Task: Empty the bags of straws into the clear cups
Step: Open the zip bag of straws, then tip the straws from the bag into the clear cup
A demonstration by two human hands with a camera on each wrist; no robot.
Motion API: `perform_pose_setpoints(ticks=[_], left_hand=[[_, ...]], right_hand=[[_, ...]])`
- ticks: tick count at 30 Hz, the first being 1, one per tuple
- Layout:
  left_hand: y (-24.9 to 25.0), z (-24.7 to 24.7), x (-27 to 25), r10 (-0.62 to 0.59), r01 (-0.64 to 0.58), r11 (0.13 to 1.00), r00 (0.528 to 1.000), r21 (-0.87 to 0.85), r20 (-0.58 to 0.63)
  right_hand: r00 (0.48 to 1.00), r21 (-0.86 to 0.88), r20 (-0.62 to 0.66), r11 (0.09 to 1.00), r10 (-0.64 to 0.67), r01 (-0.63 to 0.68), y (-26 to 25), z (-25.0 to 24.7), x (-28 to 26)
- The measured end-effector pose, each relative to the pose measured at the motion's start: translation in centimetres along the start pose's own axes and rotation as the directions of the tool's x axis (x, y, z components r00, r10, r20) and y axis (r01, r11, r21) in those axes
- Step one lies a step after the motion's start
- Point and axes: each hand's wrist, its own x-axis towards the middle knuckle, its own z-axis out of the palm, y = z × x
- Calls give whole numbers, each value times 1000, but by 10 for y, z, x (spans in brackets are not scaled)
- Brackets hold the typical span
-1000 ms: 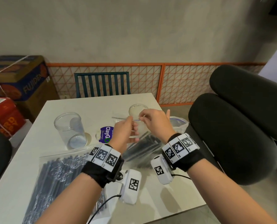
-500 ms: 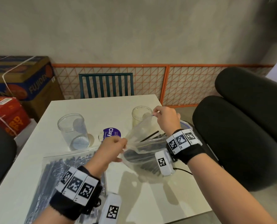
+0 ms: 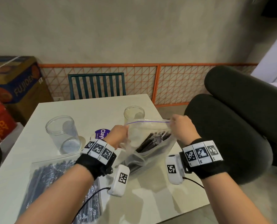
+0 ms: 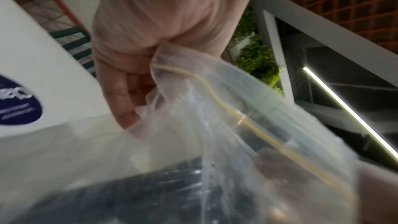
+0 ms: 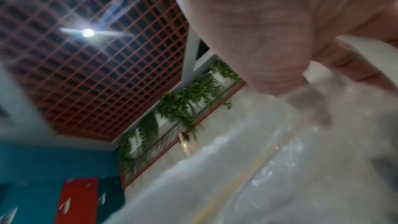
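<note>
Straws, dark ones, in two clear bags. Nearest, at 7 o'clock on the white table (image 3: 42, 109), the flat bag (image 3: 53, 180) lies sealed, full of dark straws, partly under the left forearm. Up from that, centre table, the held bag (image 3: 150, 143) stands lifted w/ its bottom near the tabletop; a bunch of straws (image 3: 152, 140) leans inside, tips toward 1 o'clock. Mouth pulled wide, blue zip line stretched taut along its far lip.

Left hand (image 3: 117, 135) at the bag's 9 o'clock corner: fingers curled in, pinching the plastic edge. Left wrist view confirms it, fingers (image 4: 120, 101) folded round the crumpled rim, a yellowish seal line running off through the film. Right hand (image 3: 182, 128) at the 3 o'clock corner, thumb and fingers nipping the zip edge; right wrist view blurry, but the thumb (image 5: 269, 67) presses onto plastic. Both hands closed on that one bag, pulling apart.

Further out: purple-labelled round lid (image 3: 103, 134) just beyond the left hand, partly hidden by it. At 10 o'clock, the left clear cup (image 3: 62, 135) upright, nothing visible in it. At 12 o'clock, right behind the bag mouth, the far clear cup (image 3: 134, 113) upright, lower part hidden by the bag.

Beyond the table: teal slatted chair (image 3: 96, 85), orange mesh fence (image 3: 142, 78), cardboard boxes (image 3: 13, 81) at 10 o'clock, black padded chair (image 3: 231, 126) at 3.
</note>
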Motion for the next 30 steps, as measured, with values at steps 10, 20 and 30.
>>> perform_pose_setpoints(ticks=[10, 20, 30], left_hand=[[-11, -3, 8, -230, 235, 937, 972, -258, 50], [-36, 2, -24, -224, 500, 329, 865, -801, 449], [-46, 35, -33, -225, 338, 196, 929, -921, 293]], right_hand=[[839, 813, 517, 211, 170, -543, 11, 39, 10], [919, 675, 375, 644, 121, -360, -4, 40, 3], [850, 710, 495, 480, 178, -514, 27, 45, -19]])
